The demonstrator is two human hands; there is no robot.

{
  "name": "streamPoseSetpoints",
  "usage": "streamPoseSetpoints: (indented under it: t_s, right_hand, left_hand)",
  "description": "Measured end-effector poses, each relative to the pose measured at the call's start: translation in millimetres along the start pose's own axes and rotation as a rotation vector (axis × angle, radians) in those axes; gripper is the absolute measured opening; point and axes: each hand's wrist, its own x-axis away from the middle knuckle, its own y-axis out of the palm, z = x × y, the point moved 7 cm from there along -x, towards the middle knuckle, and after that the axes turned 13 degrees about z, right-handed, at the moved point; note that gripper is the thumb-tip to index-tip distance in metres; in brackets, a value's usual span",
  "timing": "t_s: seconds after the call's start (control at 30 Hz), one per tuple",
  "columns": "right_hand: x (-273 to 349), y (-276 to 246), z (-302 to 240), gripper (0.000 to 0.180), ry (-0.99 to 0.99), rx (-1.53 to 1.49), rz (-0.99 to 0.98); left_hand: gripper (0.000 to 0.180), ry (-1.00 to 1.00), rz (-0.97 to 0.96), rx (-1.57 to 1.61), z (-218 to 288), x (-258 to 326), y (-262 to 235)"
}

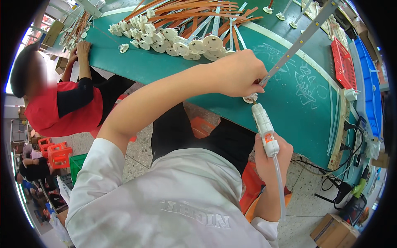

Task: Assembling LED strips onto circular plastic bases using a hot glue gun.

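My left hand (pixel 242 73) is closed, pinching the lower end of a long grey LED strip (pixel 294 48) that slants up to the right. A small white round base (pixel 249 98) shows just below my fingers at the strip's end. Wrapped round the handle of a white hot glue gun (pixel 263 120) is my right hand (pixel 273 156). The gun's nozzle points up at the base, touching or very near it. A clear glue stick (pixel 281 186) trails from the gun's rear.
On the green table (pixel 182 68) lies a heap of strips with white round bases (pixel 180 48). A red basket (pixel 343 64) and blue tray (pixel 368 91) stand at the right, with black cables (pixel 351 155) below. At the left sits a co-worker in red (pixel 66 107), hands on the table.
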Motion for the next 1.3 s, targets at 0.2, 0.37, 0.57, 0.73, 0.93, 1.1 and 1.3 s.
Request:
streamPoseSetpoints:
  t_s: [0.2,0.37,0.57,0.73,0.93,1.1,1.3]
  right_hand:
    - [-2.0,6.7,-1.2,0.018,0.021,0.012,0.018]
    - [-2.5,8.6,-1.7,0.019,-0.021,0.051,0.022]
    - [3.7,12.0,-13.1,0.021,-0.155,0.228,0.082]
    - [11.8,20.2,-17.9,0.026,-0.247,0.300,0.115]
    - [17.8,25.5,-13.2,0.027,-0.256,0.302,0.132]
    - [18.2,26.2,-12.4,0.028,-0.249,0.299,0.133]
    - [17.6,26.1,-15.4,0.024,-0.258,0.291,0.133]
  left_hand:
    - [0.012,-0.012,-0.027,-0.043,-2.4,0.3,3.2]
    - [0.013,-0.008,-0.042,-0.033,-1.0,-0.1,4.2]
    - [0.015,-0.093,-0.118,-0.066,0.6,0.1,3.2]
    - [0.014,-0.094,-0.110,-0.058,1.0,0.6,2.9]
    - [0.013,-0.076,-0.081,-0.050,2.8,-0.1,2.3]
    - [0.012,-0.038,-0.033,-0.030,3.1,1.0,0.9]
    - [0.015,-0.106,-0.111,-0.044,0.7,0.0,2.9]
